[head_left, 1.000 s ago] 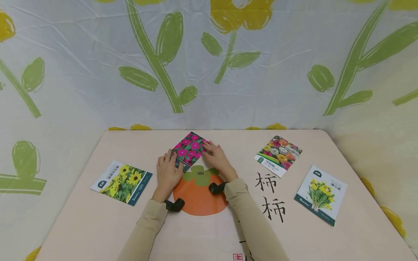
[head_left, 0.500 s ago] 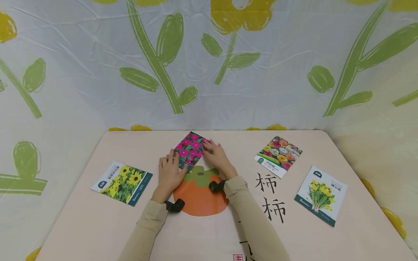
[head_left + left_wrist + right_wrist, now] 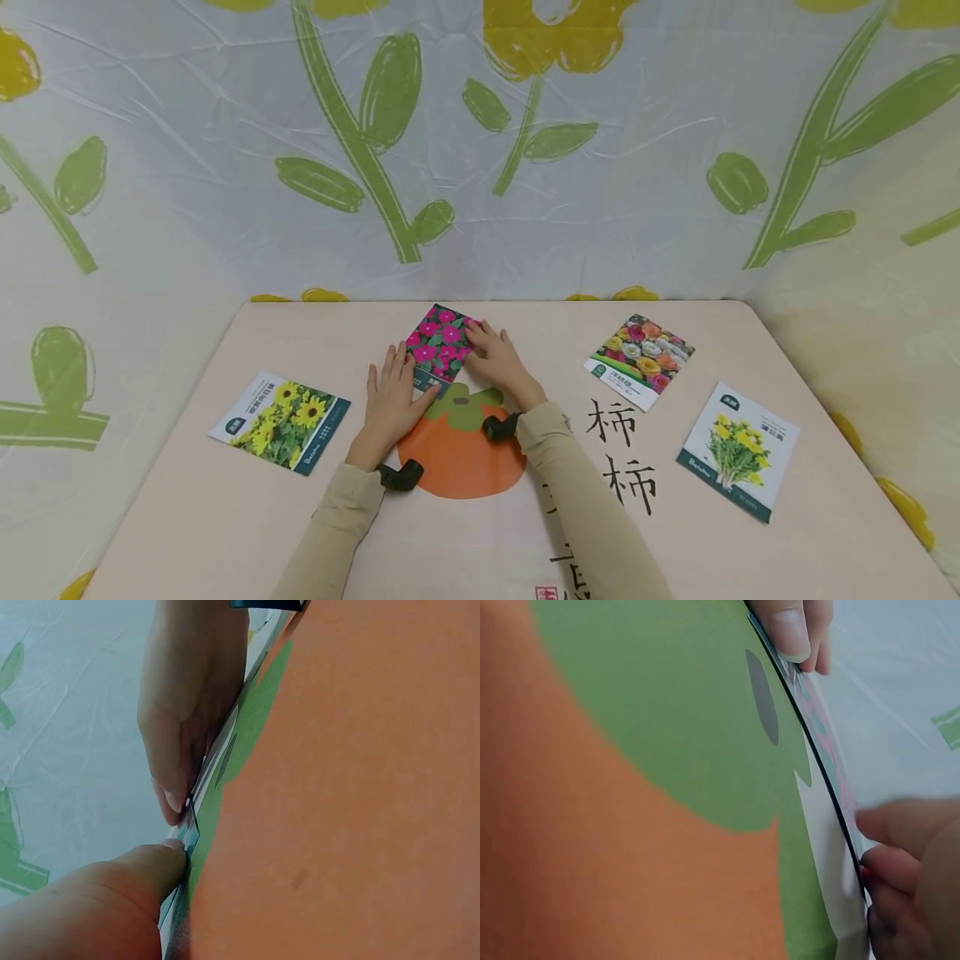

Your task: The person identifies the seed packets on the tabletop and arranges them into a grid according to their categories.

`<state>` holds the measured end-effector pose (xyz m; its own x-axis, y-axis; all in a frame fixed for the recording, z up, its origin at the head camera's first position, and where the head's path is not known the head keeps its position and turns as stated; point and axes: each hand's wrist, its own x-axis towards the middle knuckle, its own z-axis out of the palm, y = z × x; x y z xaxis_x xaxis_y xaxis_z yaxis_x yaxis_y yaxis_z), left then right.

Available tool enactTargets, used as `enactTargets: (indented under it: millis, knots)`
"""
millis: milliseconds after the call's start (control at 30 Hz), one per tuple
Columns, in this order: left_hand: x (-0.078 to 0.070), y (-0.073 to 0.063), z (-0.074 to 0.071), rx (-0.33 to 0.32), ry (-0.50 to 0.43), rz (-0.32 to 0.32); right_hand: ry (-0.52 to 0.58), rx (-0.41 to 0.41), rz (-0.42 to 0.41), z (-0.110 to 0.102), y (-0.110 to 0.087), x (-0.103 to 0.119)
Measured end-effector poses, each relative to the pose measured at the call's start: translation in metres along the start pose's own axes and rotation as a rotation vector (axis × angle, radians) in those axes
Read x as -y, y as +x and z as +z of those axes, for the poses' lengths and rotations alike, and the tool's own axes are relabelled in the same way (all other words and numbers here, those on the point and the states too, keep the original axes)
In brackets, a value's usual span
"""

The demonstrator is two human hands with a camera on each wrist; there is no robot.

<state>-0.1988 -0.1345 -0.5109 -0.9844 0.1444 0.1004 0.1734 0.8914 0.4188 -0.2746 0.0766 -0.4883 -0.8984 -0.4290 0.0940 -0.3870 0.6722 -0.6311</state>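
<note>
Head view: left hand [image 3: 390, 403] and right hand [image 3: 500, 363], fingers loosely extended, touch the pink-flowered packet [image 3: 438, 343]

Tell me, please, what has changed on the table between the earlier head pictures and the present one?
The pink-flower packet turned slightly counterclockwise: its far end shifted left, its near end right. The left grip, touching its near left side, moved a little right. The right grip stayed at its right edge. The sunflower packet, mixed-flower packet and far-right white packet lie as before.

Pink-flower packet [image 3: 441, 343] partly hidden by left hand [image 3: 392, 402]; red stamp [image 3: 546, 593] cut off.
</note>
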Motion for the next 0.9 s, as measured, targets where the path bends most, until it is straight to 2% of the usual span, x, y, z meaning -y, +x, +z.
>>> enactTargets:
  millis: [133,267,467,900]
  knots:
    - [-0.0003,-0.0005,-0.0005,0.006,-0.017,0.012,-0.18,0.108,-0.009,0.0012,-0.0011,0.0015]
    - [-0.0007,-0.0008,-0.0007,0.001,-0.027,0.013,-0.249,0.162,0.011,0.0025,-0.0027,0.0053]
    - [0.0014,-0.0001,0.0027,-0.028,-0.022,0.013,-0.275,0.165,0.032,0.0038,-0.004,0.0063]
    - [-0.0032,-0.0009,0.0016,-0.075,-0.014,0.024,-0.225,0.139,0.016,0.0027,-0.0048,0.0052]
